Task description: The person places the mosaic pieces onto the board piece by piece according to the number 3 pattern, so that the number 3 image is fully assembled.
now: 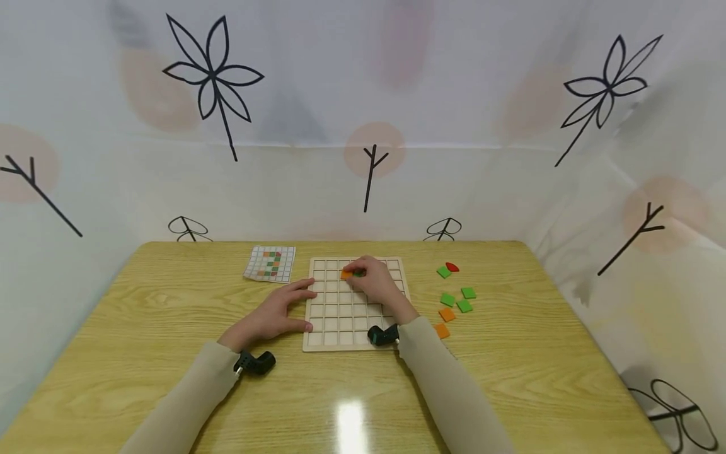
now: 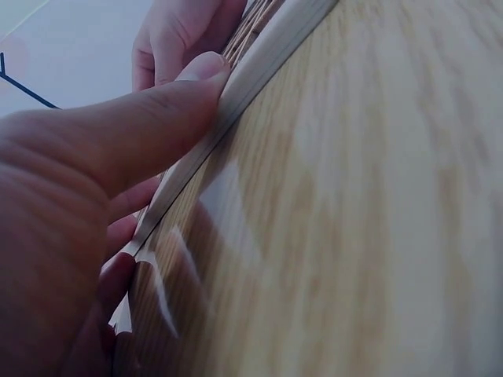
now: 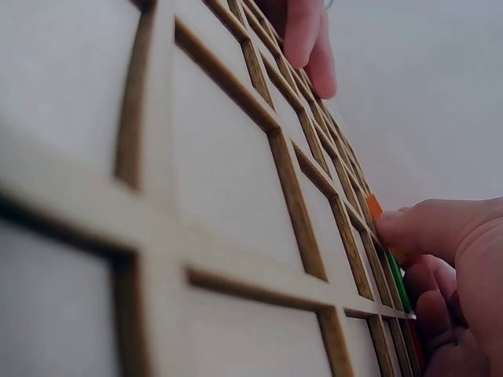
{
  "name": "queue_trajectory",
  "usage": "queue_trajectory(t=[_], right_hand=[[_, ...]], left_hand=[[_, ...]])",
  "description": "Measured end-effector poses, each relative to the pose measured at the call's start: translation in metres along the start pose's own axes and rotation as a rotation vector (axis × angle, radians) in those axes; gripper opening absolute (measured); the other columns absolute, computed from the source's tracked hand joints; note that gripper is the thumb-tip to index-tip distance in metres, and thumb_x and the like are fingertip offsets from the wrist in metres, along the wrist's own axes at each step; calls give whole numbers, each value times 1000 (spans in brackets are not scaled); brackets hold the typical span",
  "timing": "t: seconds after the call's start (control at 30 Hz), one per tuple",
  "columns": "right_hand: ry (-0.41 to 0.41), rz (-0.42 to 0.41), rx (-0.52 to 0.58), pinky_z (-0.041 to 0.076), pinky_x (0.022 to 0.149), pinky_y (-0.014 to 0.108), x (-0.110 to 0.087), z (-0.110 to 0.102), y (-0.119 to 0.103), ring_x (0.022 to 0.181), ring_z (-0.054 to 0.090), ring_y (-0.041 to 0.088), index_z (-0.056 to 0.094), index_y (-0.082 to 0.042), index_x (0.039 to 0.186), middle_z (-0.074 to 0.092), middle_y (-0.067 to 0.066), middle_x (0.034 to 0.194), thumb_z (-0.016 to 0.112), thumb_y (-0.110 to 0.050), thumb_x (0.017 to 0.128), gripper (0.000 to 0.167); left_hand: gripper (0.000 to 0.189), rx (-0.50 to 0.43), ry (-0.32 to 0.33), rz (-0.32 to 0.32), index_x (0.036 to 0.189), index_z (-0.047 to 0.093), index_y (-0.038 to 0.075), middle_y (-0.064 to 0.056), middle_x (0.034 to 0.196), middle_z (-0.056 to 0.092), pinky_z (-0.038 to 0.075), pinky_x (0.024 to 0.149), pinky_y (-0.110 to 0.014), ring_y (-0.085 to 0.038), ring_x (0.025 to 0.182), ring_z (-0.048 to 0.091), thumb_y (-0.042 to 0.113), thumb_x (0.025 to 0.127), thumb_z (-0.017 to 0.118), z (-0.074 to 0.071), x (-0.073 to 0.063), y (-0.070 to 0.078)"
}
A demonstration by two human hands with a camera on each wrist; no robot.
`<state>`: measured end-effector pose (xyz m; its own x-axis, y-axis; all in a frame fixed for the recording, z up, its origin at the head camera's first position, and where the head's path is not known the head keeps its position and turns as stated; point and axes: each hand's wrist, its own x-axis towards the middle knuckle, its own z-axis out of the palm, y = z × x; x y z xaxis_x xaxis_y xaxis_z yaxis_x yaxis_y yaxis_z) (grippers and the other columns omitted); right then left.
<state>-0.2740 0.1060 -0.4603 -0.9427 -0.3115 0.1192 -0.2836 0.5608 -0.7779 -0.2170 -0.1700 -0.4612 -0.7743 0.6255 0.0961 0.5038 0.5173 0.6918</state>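
Note:
A wooden grid board (image 1: 338, 345) lies on the table in front of me. My right hand (image 1: 374, 280) is over its upper part, pinching an orange square tile (image 1: 345, 275). In the right wrist view the thumb presses on the orange tile (image 3: 374, 207), with a green tile (image 3: 398, 283) and a bit of red near the fingers. Part of the green tile (image 1: 360, 273) shows beneath the hand in the head view. My left hand (image 1: 278, 313) rests with extended fingers and thumb against the board's left edge; the left wrist view shows the thumb on the rim (image 2: 192, 153).
Right of the board lie several loose green tiles (image 1: 447, 299), orange tiles (image 1: 447, 314) and a red rounded piece (image 1: 452, 267). A paper pattern card (image 1: 256, 268) with coloured squares lies to the upper left. Patterned cloth (image 1: 317, 189) hangs behind the table.

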Motion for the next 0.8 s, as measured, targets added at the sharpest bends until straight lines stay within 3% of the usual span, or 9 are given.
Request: queue_trajectory(t=[0.3,0.8], right_hand=[[-12,10,1,49,94,42,0,1,-1,113,57,26,77,-13,110,60,3,117,69,-13,96,16],[-20,38,-6,47,98,44,0,3,-4,117,55,28,77,-12,111,59,5,122,69,-13,96,17]], left_hand=[[67,2,-3,9,142,55,5,-10,161,30,23,114,-60,-36,147,24,36,87,79,0,0,-1],[68,-5,-10,-4,143,54,5,-9,161,28,23,114,-60,-36,147,23,35,87,79,1,0,-2]])
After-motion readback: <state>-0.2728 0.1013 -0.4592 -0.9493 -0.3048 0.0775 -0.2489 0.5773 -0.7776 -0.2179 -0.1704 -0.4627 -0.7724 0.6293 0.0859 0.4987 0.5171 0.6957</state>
